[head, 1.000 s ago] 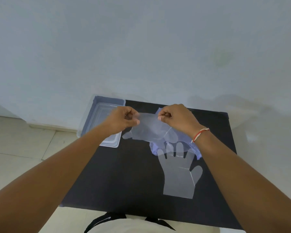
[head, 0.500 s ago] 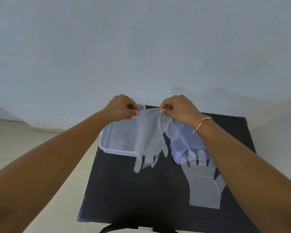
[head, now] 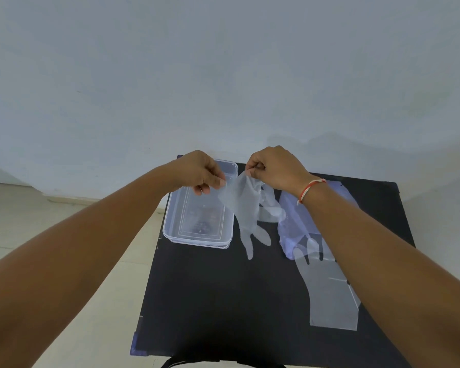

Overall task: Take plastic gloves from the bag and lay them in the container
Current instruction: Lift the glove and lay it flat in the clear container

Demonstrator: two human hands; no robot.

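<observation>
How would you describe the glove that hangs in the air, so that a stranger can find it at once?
Start at the black table and its clear container at the far left. Just right of the container, the hanging glove is pinched by the left hand and right hand. Its fingers point down, whereas the flat glove lies on the table.

The container (head: 198, 219) below the left fingers (head: 215, 179) is left open, and its inside is unobstructed from above. The space between and beneath both hands is taken up by the hanging glove (head: 243, 208). Under the right forearm, the table (head: 223, 301) is covered by the bag (head: 300, 221) and a flat glove (head: 329, 293); the near table is left bare.
</observation>
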